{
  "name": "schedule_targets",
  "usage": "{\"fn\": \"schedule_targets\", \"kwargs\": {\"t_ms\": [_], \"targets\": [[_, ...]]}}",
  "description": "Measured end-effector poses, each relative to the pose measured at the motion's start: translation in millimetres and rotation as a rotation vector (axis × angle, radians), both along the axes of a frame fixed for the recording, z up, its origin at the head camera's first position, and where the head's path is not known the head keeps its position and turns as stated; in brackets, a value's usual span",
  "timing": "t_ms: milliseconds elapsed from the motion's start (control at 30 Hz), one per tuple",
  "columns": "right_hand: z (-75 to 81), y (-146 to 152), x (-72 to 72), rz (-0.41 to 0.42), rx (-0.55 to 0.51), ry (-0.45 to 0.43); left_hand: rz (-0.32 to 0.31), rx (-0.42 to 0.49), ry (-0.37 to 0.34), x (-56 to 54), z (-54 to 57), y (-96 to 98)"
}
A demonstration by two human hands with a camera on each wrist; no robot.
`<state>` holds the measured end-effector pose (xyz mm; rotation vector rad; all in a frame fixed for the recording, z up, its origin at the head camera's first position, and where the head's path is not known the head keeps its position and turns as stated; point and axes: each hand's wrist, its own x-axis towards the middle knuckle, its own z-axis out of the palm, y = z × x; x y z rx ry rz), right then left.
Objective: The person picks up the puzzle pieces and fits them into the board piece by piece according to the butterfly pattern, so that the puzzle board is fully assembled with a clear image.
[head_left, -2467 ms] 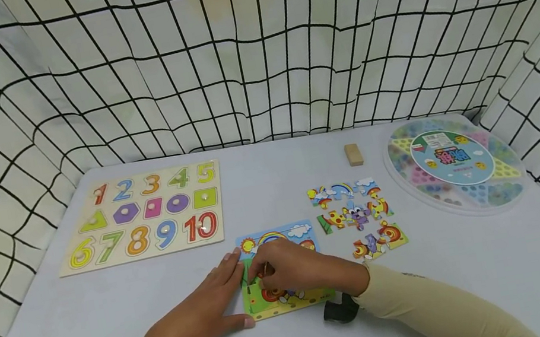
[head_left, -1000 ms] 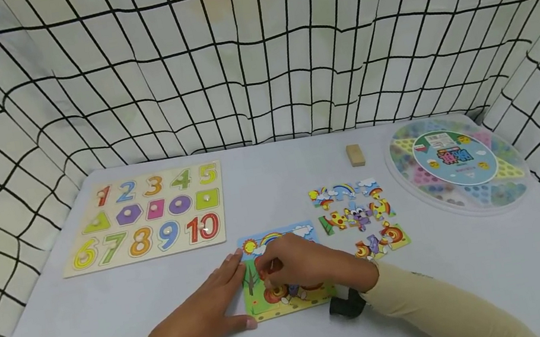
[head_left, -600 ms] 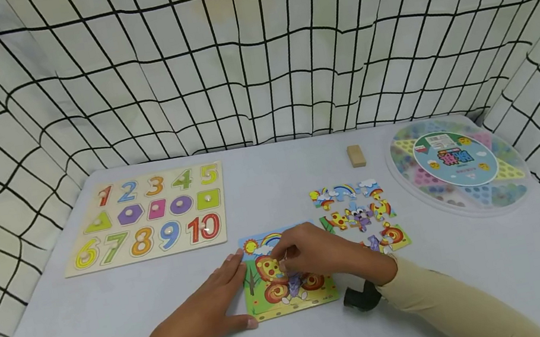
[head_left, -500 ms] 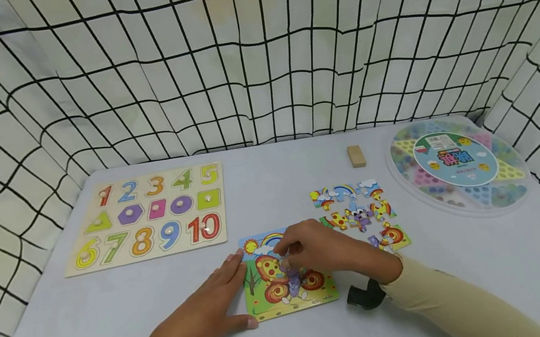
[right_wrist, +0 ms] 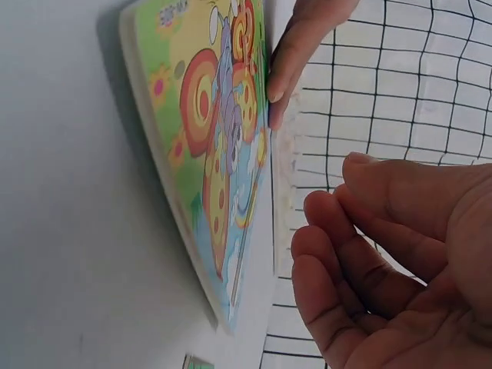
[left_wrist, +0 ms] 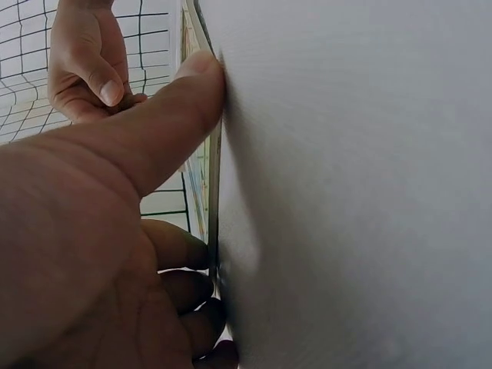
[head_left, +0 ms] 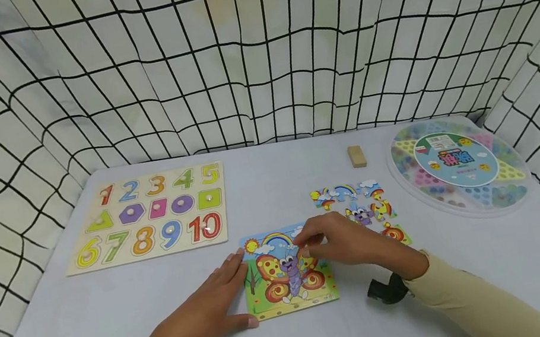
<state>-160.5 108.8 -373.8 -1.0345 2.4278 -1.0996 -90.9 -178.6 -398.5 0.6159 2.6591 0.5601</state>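
Note:
A square butterfly picture puzzle (head_left: 293, 276) lies flat on the table in front of me. The butterfly, rainbow and tree show on it. Along its left edge rests my left hand (head_left: 207, 303), fingers extended and the thumb at the near corner; in the left wrist view the thumb (left_wrist: 184, 100) touches the board's rim. My right hand (head_left: 339, 240) hovers at the puzzle's upper right and hides that corner. Its fingers are loosely bent in the right wrist view, with no piece visible between the thumb (right_wrist: 407, 192) and the fingers.
Loose puzzle pieces (head_left: 346, 192) lie in rows right of the board, partly behind the right hand. A number-and-shape board (head_left: 148, 216) is at back left. A small wooden block (head_left: 356, 157) and a round game box (head_left: 456, 166) sit at back right. Black netting (head_left: 255, 84) encloses the table.
My right hand has slid rightward across the puzzle, from the tree and left wing to the upper right, uncovering the butterfly. The left hand has stayed at the left edge.

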Motion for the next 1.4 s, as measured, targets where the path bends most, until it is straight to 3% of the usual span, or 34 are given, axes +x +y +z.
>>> {"fn": "schedule_targets", "kwargs": {"t_ms": [233,533,900,1067,1233,1400], "targets": [[0.3,18,-0.8,-0.012,-0.020,0.034,0.006,-0.014,-0.009,0.6,1.5,0.6],[3.9,42,-0.1,-0.048,0.031,0.069,0.017,-0.019,-0.006,-0.1,2.8,0.4],[-2.4,69,0.3,-0.111,0.030,0.104,0.027,-0.008,-0.026,0.0,5.0,-0.5],[-5.6,86,-0.7,-0.105,0.027,0.074,0.022,-0.007,-0.018,-0.4,3.4,-0.7],[-5.3,103,1.2,-0.153,0.065,0.043,0.014,-0.011,-0.001,-0.5,2.5,0.2],[-10.2,118,3.0,-0.159,0.069,0.075,0.018,-0.027,-0.014,-1.8,4.0,-1.0]]}}
